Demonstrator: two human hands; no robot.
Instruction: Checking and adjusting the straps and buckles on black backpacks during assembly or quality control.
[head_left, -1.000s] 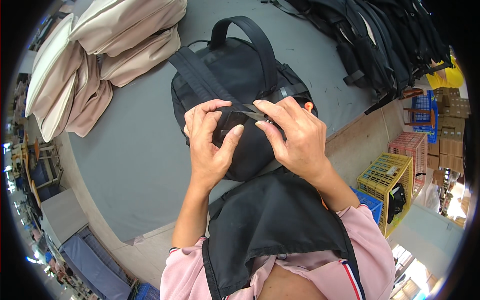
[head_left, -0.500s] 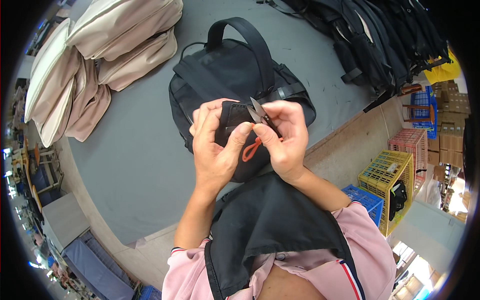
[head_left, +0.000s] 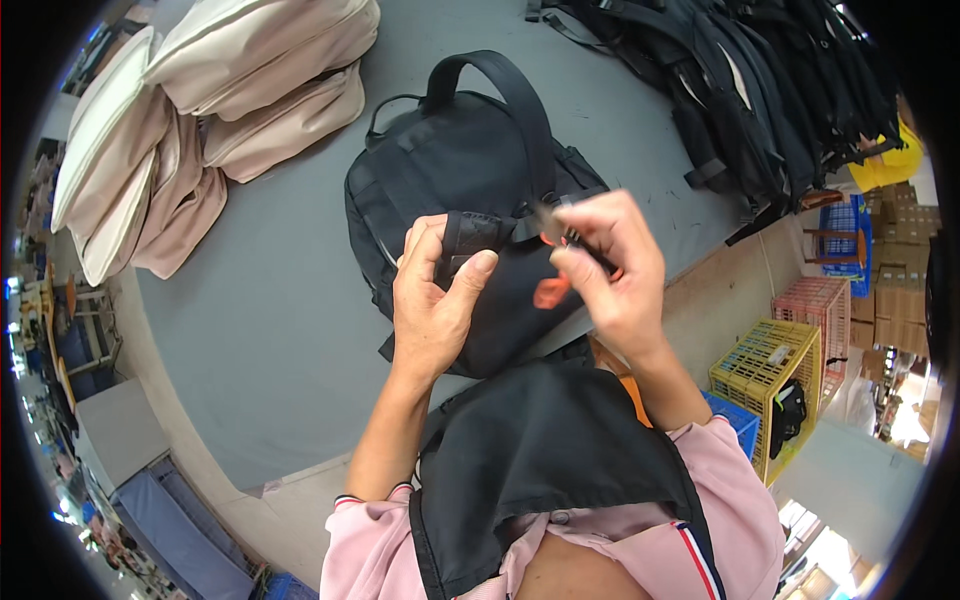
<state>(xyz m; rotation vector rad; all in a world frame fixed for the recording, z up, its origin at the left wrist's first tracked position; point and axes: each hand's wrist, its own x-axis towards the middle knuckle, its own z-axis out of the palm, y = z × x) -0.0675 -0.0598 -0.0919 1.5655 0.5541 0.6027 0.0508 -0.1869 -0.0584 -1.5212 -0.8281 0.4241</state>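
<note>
Right hand (head_left: pixel 612 262) has drawn away toward 3 o'clock, fingers pinched on small orange-handled snips (head_left: pixel 556 290) — blurred. Left hand (head_left: pixel 437 300) pinches a strap end (head_left: pixel 470 232) of the black backpack (head_left: pixel 450 170), lying centre on grey table (head_left: pixel 250 330)

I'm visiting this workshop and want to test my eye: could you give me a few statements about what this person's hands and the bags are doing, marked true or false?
1. The left hand grips a strap end of the black backpack. True.
2. The right hand rests flat on the grey table. False: it is raised over the backpack, pinching a small tool with orange handles.
3. Beige bags lie stacked at the table's far left. True.
4. The yellow crate stands on the table. False: it is on the floor, to the right.
</note>
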